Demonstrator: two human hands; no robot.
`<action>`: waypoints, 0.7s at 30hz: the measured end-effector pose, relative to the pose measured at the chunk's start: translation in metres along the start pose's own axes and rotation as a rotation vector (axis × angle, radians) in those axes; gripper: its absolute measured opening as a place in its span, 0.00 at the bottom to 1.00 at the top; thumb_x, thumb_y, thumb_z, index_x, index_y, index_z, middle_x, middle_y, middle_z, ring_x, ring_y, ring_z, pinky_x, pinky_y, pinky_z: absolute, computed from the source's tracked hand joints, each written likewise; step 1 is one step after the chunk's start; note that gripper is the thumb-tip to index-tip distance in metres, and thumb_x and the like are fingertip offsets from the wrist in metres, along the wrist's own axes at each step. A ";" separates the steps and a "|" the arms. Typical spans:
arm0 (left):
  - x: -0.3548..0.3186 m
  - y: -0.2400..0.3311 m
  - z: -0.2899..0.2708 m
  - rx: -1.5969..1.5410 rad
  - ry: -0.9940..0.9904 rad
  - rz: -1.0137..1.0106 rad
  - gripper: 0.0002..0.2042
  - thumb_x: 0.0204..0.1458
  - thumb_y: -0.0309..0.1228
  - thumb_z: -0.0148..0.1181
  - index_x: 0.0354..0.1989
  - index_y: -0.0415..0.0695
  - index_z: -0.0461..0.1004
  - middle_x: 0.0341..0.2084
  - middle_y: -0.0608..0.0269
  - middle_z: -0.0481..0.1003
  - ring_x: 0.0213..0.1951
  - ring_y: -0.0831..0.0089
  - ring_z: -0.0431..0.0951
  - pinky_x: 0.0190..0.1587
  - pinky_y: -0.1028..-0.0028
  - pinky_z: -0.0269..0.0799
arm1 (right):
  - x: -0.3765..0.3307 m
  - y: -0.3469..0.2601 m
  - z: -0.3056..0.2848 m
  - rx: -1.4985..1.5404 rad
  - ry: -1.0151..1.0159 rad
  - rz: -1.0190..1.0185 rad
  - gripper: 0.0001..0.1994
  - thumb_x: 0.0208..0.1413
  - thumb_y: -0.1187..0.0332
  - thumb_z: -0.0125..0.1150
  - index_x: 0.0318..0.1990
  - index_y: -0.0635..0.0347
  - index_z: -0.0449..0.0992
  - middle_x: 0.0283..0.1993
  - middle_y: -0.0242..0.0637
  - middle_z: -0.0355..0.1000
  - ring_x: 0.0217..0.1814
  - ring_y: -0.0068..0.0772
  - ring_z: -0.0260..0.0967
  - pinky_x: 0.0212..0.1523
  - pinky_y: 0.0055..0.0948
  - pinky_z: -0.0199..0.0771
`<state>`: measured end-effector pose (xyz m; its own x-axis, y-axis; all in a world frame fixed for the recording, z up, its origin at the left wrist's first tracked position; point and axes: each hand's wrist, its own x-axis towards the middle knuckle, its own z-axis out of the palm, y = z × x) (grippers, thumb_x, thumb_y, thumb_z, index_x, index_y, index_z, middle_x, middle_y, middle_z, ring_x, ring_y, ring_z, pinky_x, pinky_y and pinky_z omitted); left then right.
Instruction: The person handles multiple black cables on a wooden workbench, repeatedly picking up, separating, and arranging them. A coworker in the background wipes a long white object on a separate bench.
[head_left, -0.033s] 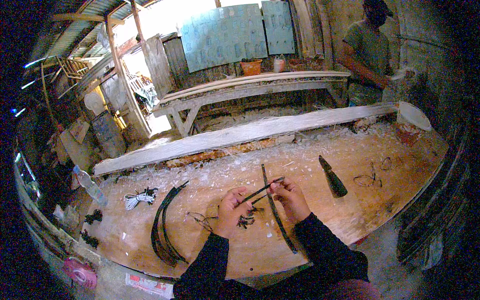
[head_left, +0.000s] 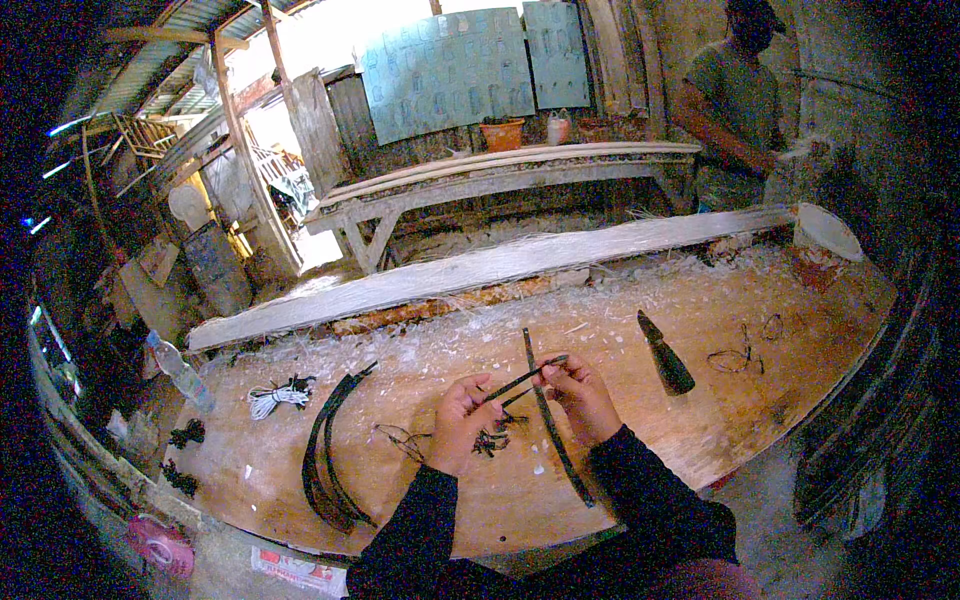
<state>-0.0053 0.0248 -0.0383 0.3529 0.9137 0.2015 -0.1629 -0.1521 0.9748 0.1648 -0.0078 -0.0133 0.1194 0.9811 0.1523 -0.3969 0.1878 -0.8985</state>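
Observation:
My left hand (head_left: 463, 425) and my right hand (head_left: 583, 402) are over the middle of a wooden tabletop (head_left: 620, 455). Between them runs a thin black strip (head_left: 518, 382), pinched by the fingers of both; part of it looks doubled near the left fingers. Beneath the right hand lies a long, narrow dark strip (head_left: 560, 445). A cluster of small black pieces (head_left: 490, 441) and a loop of thin cord (head_left: 403, 440) lie by my left hand. Farther left are curved black strips (head_left: 322, 450) and a white cord bundle (head_left: 275, 401). Right of my hands lies a dark tapered piece (head_left: 664, 352).
A long pale board (head_left: 480, 272) runs along the table's far edge, with white scraps before it. A plastic bottle (head_left: 180, 373) stands at left, a white bucket (head_left: 828, 234) at far right. Thin tangled cord (head_left: 738, 358) lies at right. Behind, a person (head_left: 735, 110) stands beside a bench (head_left: 520, 166).

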 end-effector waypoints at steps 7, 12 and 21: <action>0.010 -0.001 -0.008 -0.071 0.220 -0.165 0.14 0.44 0.20 0.50 0.41 0.41 0.63 0.31 0.65 0.66 0.32 0.78 0.69 0.29 0.78 0.72 | -0.005 -0.006 0.000 0.213 -0.197 0.028 0.08 0.48 0.68 0.52 0.35 0.61 0.70 0.31 0.33 0.69 0.33 0.25 0.66 0.34 0.21 0.64; 0.006 0.006 -0.008 -0.145 0.246 -0.099 0.13 0.44 0.22 0.51 0.40 0.42 0.64 0.30 0.66 0.67 0.31 0.79 0.69 0.26 0.80 0.71 | -0.002 -0.005 -0.003 0.076 -0.264 0.032 0.06 0.45 0.72 0.56 0.32 0.61 0.71 0.29 0.33 0.69 0.30 0.23 0.66 0.33 0.22 0.66; 0.006 0.014 -0.003 -0.131 0.015 -0.058 0.25 0.39 0.20 0.58 0.48 0.42 0.57 0.24 0.65 0.69 0.26 0.78 0.70 0.24 0.80 0.69 | 0.012 0.018 -0.008 -0.135 -0.105 -0.143 0.14 0.38 0.80 0.58 0.35 0.58 0.65 0.20 0.26 0.63 0.23 0.18 0.62 0.27 0.18 0.63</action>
<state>-0.0083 0.0291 -0.0234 0.3519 0.9251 0.1424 -0.2614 -0.0490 0.9640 0.1667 0.0073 -0.0307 0.0676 0.9457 0.3179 -0.2563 0.3244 -0.9105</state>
